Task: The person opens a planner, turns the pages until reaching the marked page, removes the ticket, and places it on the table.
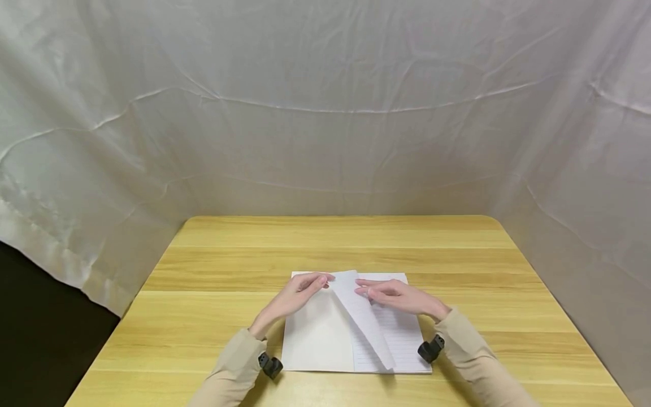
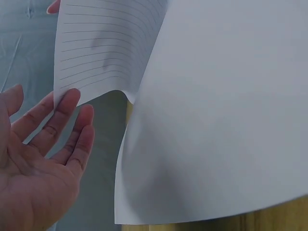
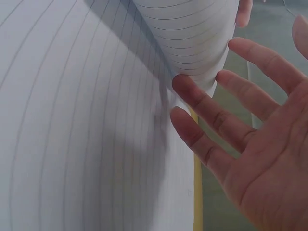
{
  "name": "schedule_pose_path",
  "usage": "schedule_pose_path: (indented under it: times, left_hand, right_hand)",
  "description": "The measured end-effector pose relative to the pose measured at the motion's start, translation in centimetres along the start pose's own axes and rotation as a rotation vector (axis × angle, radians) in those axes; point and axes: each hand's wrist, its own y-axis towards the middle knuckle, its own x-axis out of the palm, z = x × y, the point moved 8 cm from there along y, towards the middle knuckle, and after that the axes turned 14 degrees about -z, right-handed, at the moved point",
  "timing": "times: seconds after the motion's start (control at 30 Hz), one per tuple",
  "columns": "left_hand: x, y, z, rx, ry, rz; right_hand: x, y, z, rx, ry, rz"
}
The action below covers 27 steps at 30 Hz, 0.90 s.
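Observation:
A notebook (image 1: 316, 339) lies spread on the wooden table, its left side blank and its right side ruled. One ruled page (image 1: 362, 319) stands raised and curved near the middle fold. My left hand (image 1: 295, 297) is at the far edge of that page; in the left wrist view its fingertips (image 2: 72, 96) touch the page corner, with the thumb apart. From the other side, the fingers of my right hand (image 1: 402, 297) are spread against the page. The right wrist view shows those fingertips (image 3: 224, 77) at the page edge, thumb held away.
The wooden table (image 1: 234, 260) extends around the notebook, with rounded far corners. Pale grey curtains (image 1: 346, 147) hang behind it and on both sides. A dark area (image 1: 46, 316) shows at the lower left. Each wrist carries a small black camera (image 1: 431, 349).

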Motion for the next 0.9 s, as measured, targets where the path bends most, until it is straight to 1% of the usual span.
schedule_pose_path:
  times: [0.13, 0.2, 0.27, 0.43, 0.53, 0.67, 0.77, 0.83, 0.9]
  left_hand:
    - [-0.2, -0.1, -0.4, 0.009, 0.012, 0.018]
    - [-0.5, -0.2, -0.7, 0.003, 0.020, 0.044]
    - [-0.8, -0.4, -1.0, -0.007, 0.034, 0.075]
    - [-1.4, -1.0, -2.0, -0.087, 0.056, 0.148]
    - [-1.7, -1.3, -2.5, -0.132, 0.043, 0.179]
    - [-2.1, -1.7, -3.0, -0.162, 0.032, 0.227]
    - [-2.6, -1.9, -3.3, -0.186, 0.035, 0.279]
    - [-2.9, -2.0, -3.6, -0.213, 0.047, 0.317]
    - [-3.3, -2.2, -3.9, -0.235, 0.061, 0.349]
  right_hand:
    - [-0.1, 0.1, 0.4, -0.001, 0.028, 0.035]
    - [-0.4, 0.0, 0.8, 0.008, 0.044, 0.078]
    - [-0.8, -0.2, 1.4, 0.022, 0.042, 0.142]
    - [-2.3, -1.2, 3.2, 0.078, -0.008, 0.321]
    - [-2.8, -2.0, 4.3, 0.119, -0.022, 0.397]
    - [-3.5, -2.7, 5.1, 0.150, -0.070, 0.475]
    - [-4.0, -3.2, 5.5, 0.148, -0.112, 0.522]
    - [-4.3, -3.5, 5.6, 0.156, -0.143, 0.541]
    - [-4.4, -3.7, 5.9, 0.164, -0.160, 0.543]
